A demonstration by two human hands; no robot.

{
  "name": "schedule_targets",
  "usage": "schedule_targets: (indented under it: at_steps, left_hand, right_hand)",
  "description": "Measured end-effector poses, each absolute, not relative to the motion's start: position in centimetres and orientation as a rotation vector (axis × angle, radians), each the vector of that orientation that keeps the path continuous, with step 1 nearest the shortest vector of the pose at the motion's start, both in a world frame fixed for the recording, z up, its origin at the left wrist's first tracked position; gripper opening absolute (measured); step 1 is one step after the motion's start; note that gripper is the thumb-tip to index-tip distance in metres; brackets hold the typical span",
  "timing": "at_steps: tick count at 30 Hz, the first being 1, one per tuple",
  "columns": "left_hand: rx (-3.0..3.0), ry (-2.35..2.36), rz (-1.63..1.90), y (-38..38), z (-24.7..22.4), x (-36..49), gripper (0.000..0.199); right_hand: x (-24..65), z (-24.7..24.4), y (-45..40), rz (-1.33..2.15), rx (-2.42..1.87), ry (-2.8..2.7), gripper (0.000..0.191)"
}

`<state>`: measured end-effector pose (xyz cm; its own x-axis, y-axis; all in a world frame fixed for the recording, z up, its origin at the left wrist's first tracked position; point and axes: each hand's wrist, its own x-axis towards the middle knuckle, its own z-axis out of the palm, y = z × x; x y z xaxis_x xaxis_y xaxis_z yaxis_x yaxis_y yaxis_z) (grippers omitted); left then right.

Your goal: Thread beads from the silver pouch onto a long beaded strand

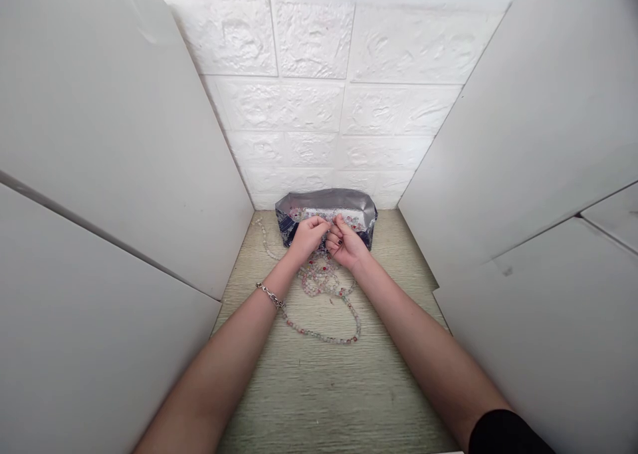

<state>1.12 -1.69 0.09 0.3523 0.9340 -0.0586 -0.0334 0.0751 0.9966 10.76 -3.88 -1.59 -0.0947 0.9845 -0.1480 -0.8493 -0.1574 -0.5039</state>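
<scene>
My left hand [308, 236] and my right hand [345, 242] meet above the table, their fingertips pinched together close to each other. Between the fingertips, a short bit of the bead strand seems held, though the fingers mostly hide it. That strand of small pale and red beads [319, 334] loops loosely across the table beneath my wrists and bunches in a tangle [318, 278]. Just behind my hands lies a silver and navy pouch [326, 201], with more beads showing at its opening [299, 215]. A chain bracelet [270, 296] circles my left wrist.
The pale green wood-grain tabletop [319, 401] is narrow, walled by white panels on the left [114, 141] and right [528, 135]. A white embossed brick wall [319, 48] stands behind the pouch. A black sleeve [503, 434] covers my right upper arm.
</scene>
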Motion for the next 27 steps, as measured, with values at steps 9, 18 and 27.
schedule_targets:
  at_steps: [9, 18, 27]
  left_hand:
    - [1.274, 0.940, 0.910, -1.68, 0.09, 1.09, 0.011]
    - [1.264, 0.931, 0.893, -1.60, -0.03, 1.10, 0.013]
    - [1.264, 0.924, 0.886, -1.56, -0.09, 1.04, 0.014]
  right_hand:
    - [10.74, -1.53, -3.96, 1.667, -0.521, -0.327, 0.020]
    - [10.71, -1.64, -3.96, 1.653, -0.515, -0.341, 0.023]
    - [10.70, -1.72, -3.93, 1.657, -0.529, -0.367, 0.026]
